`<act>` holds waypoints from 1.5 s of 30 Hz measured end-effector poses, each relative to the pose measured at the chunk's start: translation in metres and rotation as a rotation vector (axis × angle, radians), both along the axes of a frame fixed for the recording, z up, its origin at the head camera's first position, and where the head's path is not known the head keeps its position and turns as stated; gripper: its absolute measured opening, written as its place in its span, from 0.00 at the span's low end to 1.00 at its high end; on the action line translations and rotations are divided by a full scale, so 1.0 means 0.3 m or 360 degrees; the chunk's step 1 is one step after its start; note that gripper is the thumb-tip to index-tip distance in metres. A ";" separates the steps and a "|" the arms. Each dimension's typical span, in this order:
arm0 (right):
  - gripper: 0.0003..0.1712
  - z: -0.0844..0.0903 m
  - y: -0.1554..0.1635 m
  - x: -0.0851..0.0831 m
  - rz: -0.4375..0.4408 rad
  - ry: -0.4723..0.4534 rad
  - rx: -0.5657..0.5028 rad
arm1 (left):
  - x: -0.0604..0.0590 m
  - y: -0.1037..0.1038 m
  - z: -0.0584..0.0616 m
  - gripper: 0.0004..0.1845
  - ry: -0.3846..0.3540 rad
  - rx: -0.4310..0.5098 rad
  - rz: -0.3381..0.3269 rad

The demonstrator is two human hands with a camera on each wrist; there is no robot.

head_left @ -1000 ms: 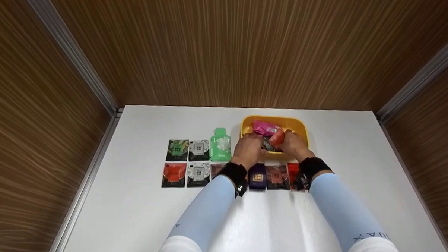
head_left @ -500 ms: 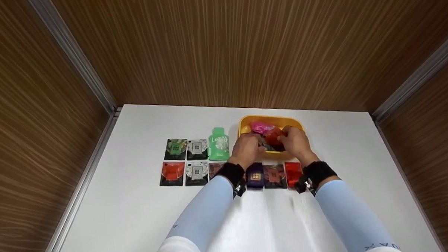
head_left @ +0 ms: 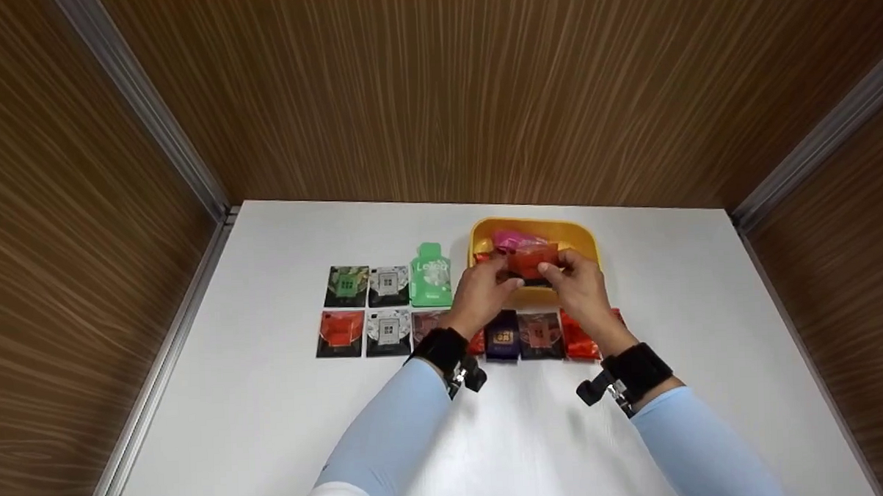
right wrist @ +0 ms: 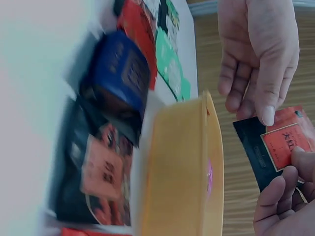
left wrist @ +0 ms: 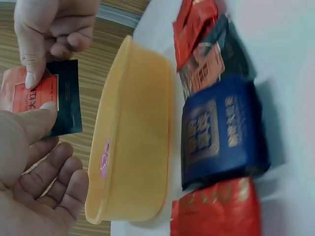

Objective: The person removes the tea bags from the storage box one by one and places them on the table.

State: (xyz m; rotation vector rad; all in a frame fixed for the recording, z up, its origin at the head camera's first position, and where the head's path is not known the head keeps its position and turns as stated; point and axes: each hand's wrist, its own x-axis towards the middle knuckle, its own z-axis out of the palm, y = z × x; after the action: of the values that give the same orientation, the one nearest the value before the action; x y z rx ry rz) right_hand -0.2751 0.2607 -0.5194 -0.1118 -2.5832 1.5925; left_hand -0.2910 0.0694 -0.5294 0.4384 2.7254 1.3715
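Between both hands, above the near side of the yellow basket [head_left: 535, 296], is a flat red and black tea sachet [head_left: 532, 259]. My left hand [head_left: 480, 294] pinches one edge, its thumb lying on the printed face in the left wrist view. At the opposite edge my right hand [head_left: 584, 287] grips the sachet [right wrist: 283, 147] between thumb and fingers. A pink packet [head_left: 516, 239] lies inside the basket behind it, along with other wrappers partly hidden by the hands.
In front of the basket stretches a row of sachets, with a dark blue packet [head_left: 502, 336] and red packets [head_left: 580, 337] in it. A green pouch [head_left: 432, 281] stands left of the basket, beside more sachets [head_left: 388, 286]. Brown wood-grain panels [head_left: 436, 94] enclose the table.
The red and black sachet has come up out of the basket and now faces upward between both hands. My left hand has left the basket's contents and taken the sachet's other edge.
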 end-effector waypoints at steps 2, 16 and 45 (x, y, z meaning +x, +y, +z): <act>0.13 -0.012 -0.008 0.020 0.0003 0.0021 -0.0099 | 0.018 -0.004 -0.005 0.10 0.0008 0.0034 0.0008; 0.06 -0.168 -0.009 0.199 -0.0072 -0.0157 -0.0662 | 0.176 -0.015 -0.079 0.08 -0.0056 0.0187 0.0051; 0.17 -0.219 0.535 0.351 -0.0711 -0.0473 -0.0274 | 0.397 -0.079 -0.268 0.06 0.0115 -0.0270 -0.0295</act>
State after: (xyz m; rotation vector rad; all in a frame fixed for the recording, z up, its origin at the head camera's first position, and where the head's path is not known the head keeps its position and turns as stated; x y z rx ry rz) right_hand -0.1698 0.4211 -0.5850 -0.9319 -2.3656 1.7128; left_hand -0.1719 0.0456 -0.6097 0.7192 2.7452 1.0912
